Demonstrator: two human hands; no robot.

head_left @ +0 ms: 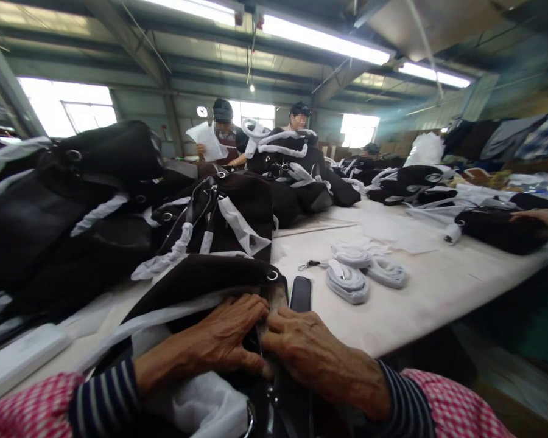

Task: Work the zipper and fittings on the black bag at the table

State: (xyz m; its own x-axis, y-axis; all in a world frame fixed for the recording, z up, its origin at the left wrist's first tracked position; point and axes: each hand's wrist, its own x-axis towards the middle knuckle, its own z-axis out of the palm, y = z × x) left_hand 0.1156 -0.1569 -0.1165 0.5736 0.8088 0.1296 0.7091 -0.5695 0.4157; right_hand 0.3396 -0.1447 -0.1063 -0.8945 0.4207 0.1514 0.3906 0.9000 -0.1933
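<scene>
A black handbag [210,271] lies in front of me on the table, its upper part facing me, with a metal ring near its right corner. White wrapping covers a strap along it, and crumpled white paper [210,398] shows at its near side. My left hand [231,334] lies over the bag's opening, fingers bent and thumb stretched toward the right hand. My right hand [313,356] pinches the bag's edge by the opening, its fingers curled. The fingertips of both hands are partly hidden in the dark material. Just beyond the right hand lies a dark flat phone-like object [301,294].
Several rolled, wrapped straps [347,281] lie right of the bag on the white table [420,292]. Stacked black bags [91,213] crowd the left and far side. A co-worker's hand [541,220] touches a black bag at the right. Two people stand beyond the pile.
</scene>
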